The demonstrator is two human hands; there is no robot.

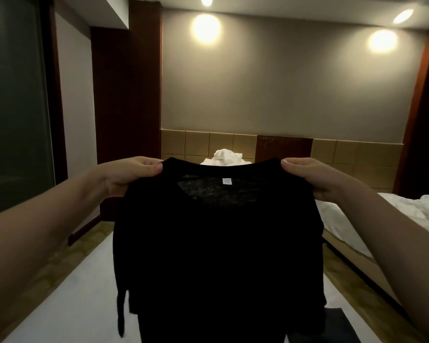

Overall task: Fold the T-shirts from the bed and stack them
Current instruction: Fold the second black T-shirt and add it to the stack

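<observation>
T-shirt [218, 243]: black, held up in the air at the middle of the view over the near bed, collar uppermost, body hanging straight down; one sleeve dangles at 7 o'clock.
Label [225, 181]: small white tag inside the collar, at the shirt's 12 o'clock.
Left hand [131, 177]: grips the shoulder at the shirt's 10 o'clock corner; its fingers [151, 169] are curled round the cloth, thumb on the near side.
Right hand [310, 179]: grips the other shoulder at 2 o'clock in the same way, fingers [292, 165] pinching the seam.
Bed [72, 305]: white sheet beneath the shirt, showing at 7 and 5 o'clock.
Dark item [339, 325]: lies flat on the bed at 5 o'clock, partly behind the shirt; possibly a folded garment, too dim to tell.
White pile [227, 156]: crumpled white cloth at 12 o'clock, just above the collar, at the bed's far end.
Headboard [183, 144]: tan padded panels behind the pile.
Second bed [406, 211]: at 3 o'clock, with rumpled white bedding.
Wall lights [206, 27]: two glowing spots, at 12 and 1 o'clock.
</observation>
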